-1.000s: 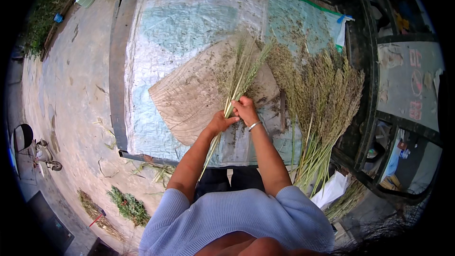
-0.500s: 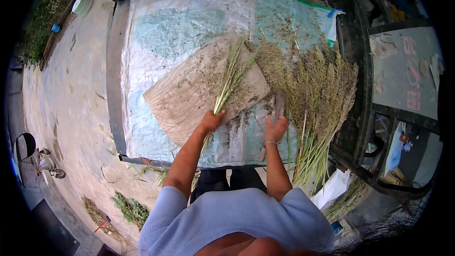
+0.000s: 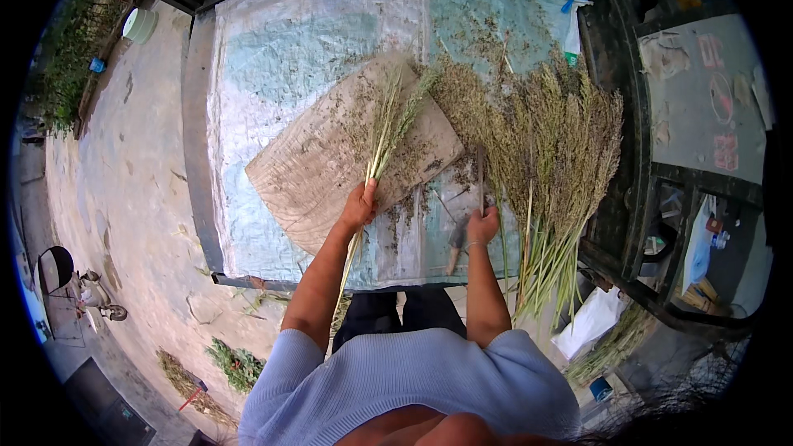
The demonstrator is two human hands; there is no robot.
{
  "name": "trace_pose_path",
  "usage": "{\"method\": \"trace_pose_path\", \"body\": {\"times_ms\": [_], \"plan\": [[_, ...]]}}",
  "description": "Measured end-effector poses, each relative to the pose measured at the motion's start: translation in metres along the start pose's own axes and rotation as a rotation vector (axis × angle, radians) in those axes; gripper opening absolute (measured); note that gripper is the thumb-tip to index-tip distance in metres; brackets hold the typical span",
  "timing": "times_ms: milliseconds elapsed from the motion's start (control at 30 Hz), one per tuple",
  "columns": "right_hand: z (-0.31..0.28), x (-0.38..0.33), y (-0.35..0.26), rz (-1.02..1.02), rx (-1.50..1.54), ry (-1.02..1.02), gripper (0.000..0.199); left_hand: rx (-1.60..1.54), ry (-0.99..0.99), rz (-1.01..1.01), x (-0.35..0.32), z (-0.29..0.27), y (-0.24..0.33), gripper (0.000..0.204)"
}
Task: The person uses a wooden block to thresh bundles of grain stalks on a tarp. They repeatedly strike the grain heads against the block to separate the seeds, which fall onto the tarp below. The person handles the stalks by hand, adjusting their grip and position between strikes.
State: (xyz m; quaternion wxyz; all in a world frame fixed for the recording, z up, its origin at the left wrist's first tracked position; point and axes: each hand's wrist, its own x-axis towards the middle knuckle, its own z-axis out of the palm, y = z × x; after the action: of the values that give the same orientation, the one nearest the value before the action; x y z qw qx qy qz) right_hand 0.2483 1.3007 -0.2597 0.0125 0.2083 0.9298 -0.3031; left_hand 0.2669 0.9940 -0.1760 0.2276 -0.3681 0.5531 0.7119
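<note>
My left hand (image 3: 358, 205) is closed round a thin bunch of green seed-head stalks (image 3: 382, 144). Their heads lie over a wooden board (image 3: 306, 173) strewn with seed and chaff, and the cut ends trail below my wrist. Closed too, my right hand (image 3: 482, 225) grips a long flat blade-like tool (image 3: 481, 173), seen almost edge-on and pointing away from me; its exact kind is unclear. Just left of that hand, a wooden-handled tool (image 3: 453, 254) with a thin metal part rests on the sheet. A large heap of seed-head stalks (image 3: 553, 144) spreads at the right.
A pale blue-white woven sheet (image 3: 264, 58) covers the dark-framed platform. Dark metal framing (image 3: 619, 116) rises along its right side. On the concrete at left are a pale green bucket (image 3: 140, 26) and a leafy green bundle (image 3: 235, 365). A white bag (image 3: 592, 324) lies at lower right.
My right hand has shifted slightly nearer to me and closed on the flat tool, which has turned from broad side to edge-on. The left hand's bunch has moved slightly left, its heads fanning apart.
</note>
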Motion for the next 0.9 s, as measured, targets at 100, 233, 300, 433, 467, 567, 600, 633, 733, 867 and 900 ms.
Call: {"method": "trace_pose_path", "body": {"times_ms": [100, 233, 300, 433, 467, 567, 600, 633, 733, 867, 900], "plan": [[-0.006, -0.005, 0.006, 0.138, 0.55, -0.093, 0.015, 0.017, 0.025, -0.108, 0.009, -0.005, -0.007, 0.047], [-0.038, -0.012, -0.046, 0.225, 0.944, -0.264, 0.02, 0.096, 0.13, -0.153, 0.02, -0.009, -0.014, 0.052], [-0.06, -0.011, -0.083, 0.114, 0.967, -0.324, 0.035, 0.115, 0.154, -0.157, 0.019, -0.007, -0.016, 0.053], [-0.073, -0.005, -0.125, 0.179, 1.072, -0.498, 0.038, 0.11, 0.148, -0.078, 0.018, -0.005, -0.015, 0.05], [-0.067, -0.003, -0.125, 0.213, 1.011, -0.558, 0.037, 0.134, 0.171, -0.027, 0.016, -0.002, -0.015, 0.049], [-0.058, -0.004, -0.145, -0.009, 0.725, -0.462, 0.033, 0.219, 0.285, 0.097, 0.008, 0.008, -0.008, 0.047], [-0.051, -0.006, -0.145, -0.195, 0.652, -0.396, 0.033, 0.214, 0.276, 0.087, 0.007, 0.006, -0.008, 0.05], [-0.046, -0.01, -0.148, -0.379, 0.573, -0.33, 0.034, 0.277, 0.283, 0.114, 0.013, -0.001, -0.019, 0.051], [-0.026, -0.011, -0.163, -0.738, 0.225, -0.458, 0.036, 0.378, 0.259, 0.082, 0.025, -0.01, -0.027, 0.055], [0.006, 0.024, -0.149, -1.074, -0.169, -0.517, 0.034, 0.301, 0.232, -0.01, 0.032, -0.012, -0.026, 0.056], [0.013, 0.041, -0.139, -1.141, -0.201, -0.472, 0.032, 0.265, 0.2, -0.083, 0.024, -0.013, -0.014, 0.056]]}}
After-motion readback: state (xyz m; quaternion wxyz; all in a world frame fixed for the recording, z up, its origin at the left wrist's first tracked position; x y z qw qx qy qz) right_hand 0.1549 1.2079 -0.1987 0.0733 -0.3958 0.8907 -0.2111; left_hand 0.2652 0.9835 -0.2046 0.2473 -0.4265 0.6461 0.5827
